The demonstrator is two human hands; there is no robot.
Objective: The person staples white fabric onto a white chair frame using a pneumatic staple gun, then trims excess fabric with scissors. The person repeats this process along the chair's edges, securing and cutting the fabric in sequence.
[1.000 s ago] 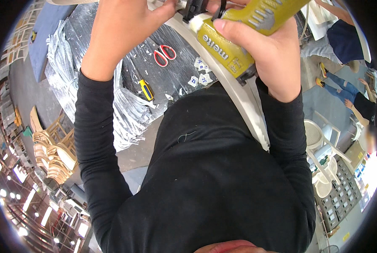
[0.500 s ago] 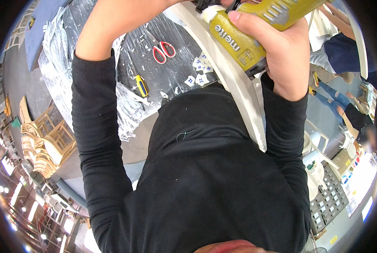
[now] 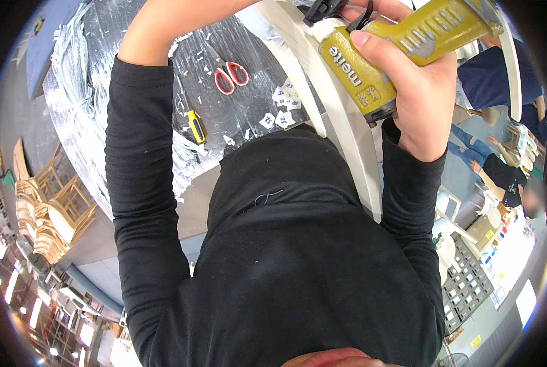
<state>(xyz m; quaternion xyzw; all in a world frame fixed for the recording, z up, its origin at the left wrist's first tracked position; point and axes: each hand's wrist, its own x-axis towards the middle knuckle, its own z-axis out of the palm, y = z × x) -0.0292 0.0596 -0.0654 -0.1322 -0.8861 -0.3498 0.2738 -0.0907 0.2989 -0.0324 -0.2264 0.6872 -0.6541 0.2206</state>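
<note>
My right hand (image 3: 421, 92) is closed around the grip of a yellow-green staple gun (image 3: 360, 73), thumb along its side. The gun's black and white nose points to the upper left, over a pale, curved frame piece (image 3: 353, 134) that slants down against my front. Whether the nose touches the frame cannot be seen. A second pale curved piece (image 3: 295, 70) runs beside it. My left forearm (image 3: 181, 27) reaches up and across, and the left hand lies beyond the upper edge.
On the dark, scuffed tabletop (image 3: 206, 79) lie red-handled scissors (image 3: 230, 76), a yellow-handled screwdriver (image 3: 195, 126) and small marked paper tags (image 3: 285, 98). White strips (image 3: 74, 79) hang along its left side. Stacked wooden chair frames (image 3: 50, 211) stand left; other people (image 3: 500, 171) are at right.
The staple gun and my right hand have shifted slightly right and down. My left forearm has risen, taking its hand out of the picture. The view has tilted a little.
</note>
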